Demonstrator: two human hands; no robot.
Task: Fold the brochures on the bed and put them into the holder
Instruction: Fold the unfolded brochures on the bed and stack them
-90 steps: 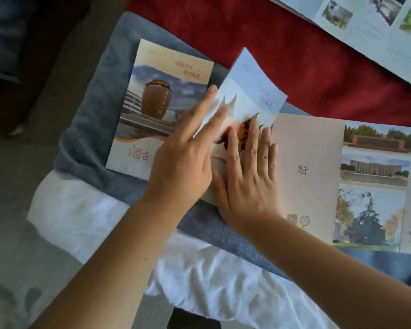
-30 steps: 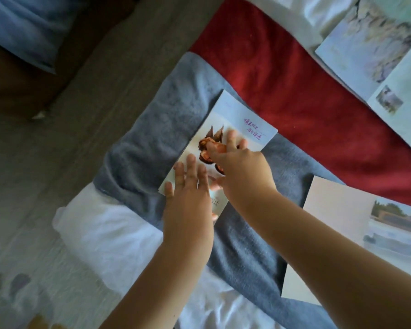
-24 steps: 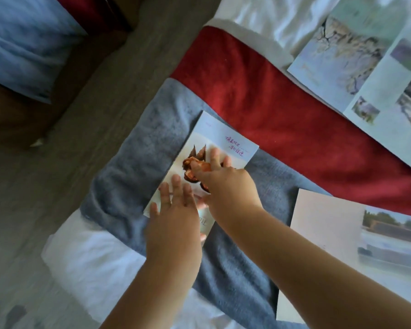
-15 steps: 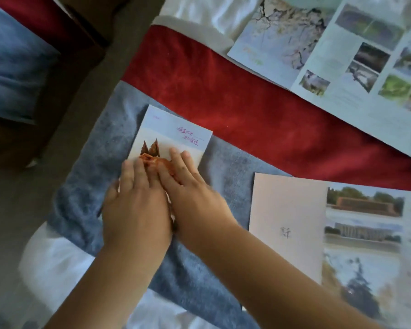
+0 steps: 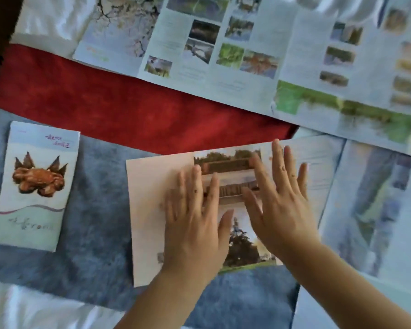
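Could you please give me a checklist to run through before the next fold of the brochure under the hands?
1. Left hand flat on the unfolded pink-and-photo paper brochure: ok.
2. Right hand flat on the same brochure: ok.
3. Folded pale brochure with orange figure lying apart on the grey-blue blanket: ok.
4. Brochure under the hands folded: not ok, panels open.
5. Long white photo brochure folded: not ok.
6. Holder within reach: cannot tell, not in view.
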